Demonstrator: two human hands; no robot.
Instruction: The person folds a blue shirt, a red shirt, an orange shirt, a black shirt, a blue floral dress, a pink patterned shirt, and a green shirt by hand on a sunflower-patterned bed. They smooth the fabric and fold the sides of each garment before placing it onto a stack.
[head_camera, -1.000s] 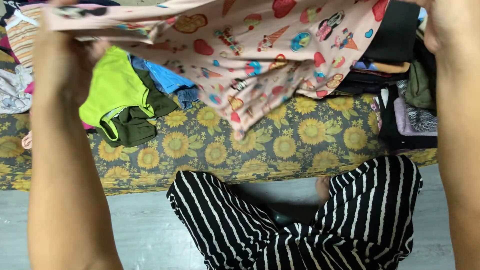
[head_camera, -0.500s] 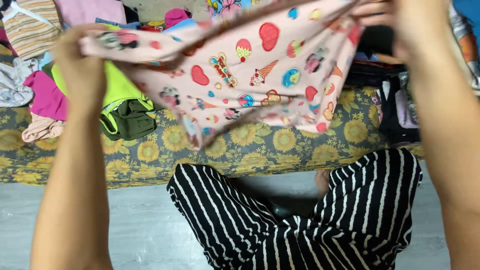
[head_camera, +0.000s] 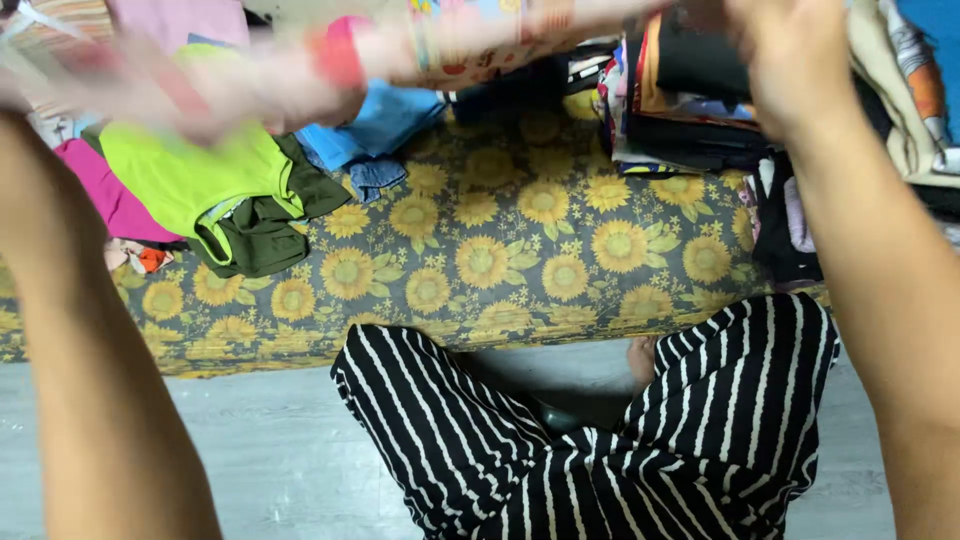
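The patterned pink cloth is stretched across the far top of the view, its long axis running left to right, blurred by motion. The right hand grips its right end with fingers closed around the fabric. The left hand is too smeared to tell how its fingers sit, though the cloth reaches it. Below lies a mattress covered in sunflower print. On its left rest a lime green shirt, a dark olive garment and a magenta piece. A blue garment lies further back. A stack of folded dark clothes sits at the far right. Striped trousers fill the near side.
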